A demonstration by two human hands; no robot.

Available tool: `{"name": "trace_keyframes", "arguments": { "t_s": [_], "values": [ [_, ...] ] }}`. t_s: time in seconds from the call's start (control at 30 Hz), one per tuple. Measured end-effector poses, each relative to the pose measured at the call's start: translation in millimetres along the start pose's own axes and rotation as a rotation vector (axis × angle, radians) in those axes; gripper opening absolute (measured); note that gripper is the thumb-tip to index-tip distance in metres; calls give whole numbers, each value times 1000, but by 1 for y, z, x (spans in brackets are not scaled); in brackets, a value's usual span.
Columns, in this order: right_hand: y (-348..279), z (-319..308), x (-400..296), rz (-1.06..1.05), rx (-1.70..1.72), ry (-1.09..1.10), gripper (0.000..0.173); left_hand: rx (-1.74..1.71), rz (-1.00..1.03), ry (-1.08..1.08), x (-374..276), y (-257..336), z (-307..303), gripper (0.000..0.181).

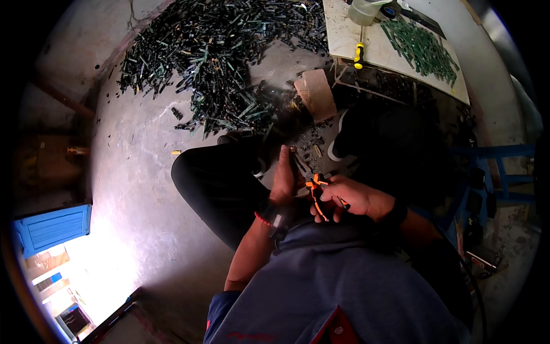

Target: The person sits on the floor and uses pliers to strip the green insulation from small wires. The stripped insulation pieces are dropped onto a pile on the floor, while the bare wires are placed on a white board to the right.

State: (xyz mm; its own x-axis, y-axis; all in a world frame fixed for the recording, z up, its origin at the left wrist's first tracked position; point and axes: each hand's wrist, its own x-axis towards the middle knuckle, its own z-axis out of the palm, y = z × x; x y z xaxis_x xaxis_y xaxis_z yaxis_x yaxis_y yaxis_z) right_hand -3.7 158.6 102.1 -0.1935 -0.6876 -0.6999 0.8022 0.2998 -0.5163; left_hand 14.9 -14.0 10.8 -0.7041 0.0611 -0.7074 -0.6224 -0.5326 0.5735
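My right hand (348, 195) grips long-nose pliers (317, 185) by their orange and black handles. The handles are spread somewhat, and the metal jaws point up and left, towards my left fingertips. My left hand (283, 178) is held upright beside the jaws, its thumb extended. A small coppery spot shows near the thumb tip, too small and dark to name. Whether the left fingers hold a piece is hidden in shadow. Below the hands, dark crumbs and a small yellowish piece (317, 150) lie on the floor between my shoes.
A large heap of dark green and black strips (215, 64) covers the floor ahead. Right of it, a pale board (343, 41) bears a plastic tub (363, 13), a yellow-black screwdriver (359, 56) and green strips (421, 47). A piece of brown cardboard (317, 96) stands nearby; a blue stool (500, 167) is at right.
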Motion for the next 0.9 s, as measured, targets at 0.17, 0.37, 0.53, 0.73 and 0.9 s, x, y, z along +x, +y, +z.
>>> {"name": "trace_keyframes", "arguments": {
  "t_s": [0.17,0.37,0.53,0.73,0.9],
  "values": [
    [-6,6,-1,-1,40,-7,44,-23,7,-15,2,-2,0,61],
    [4,1,9,-19,126,14,34,22,-15,-16,12,-6,-7,62],
    [5,-1,12,-26,-10,70,34,63,21,-35,20,-14,-15,63],
    [-2,-6,9,2,18,9,33,23,43,-7,-8,7,9,63],
    [0,-11,12,49,51,-9,26,70,41,-14,14,-11,-8,60]
  ]
}}
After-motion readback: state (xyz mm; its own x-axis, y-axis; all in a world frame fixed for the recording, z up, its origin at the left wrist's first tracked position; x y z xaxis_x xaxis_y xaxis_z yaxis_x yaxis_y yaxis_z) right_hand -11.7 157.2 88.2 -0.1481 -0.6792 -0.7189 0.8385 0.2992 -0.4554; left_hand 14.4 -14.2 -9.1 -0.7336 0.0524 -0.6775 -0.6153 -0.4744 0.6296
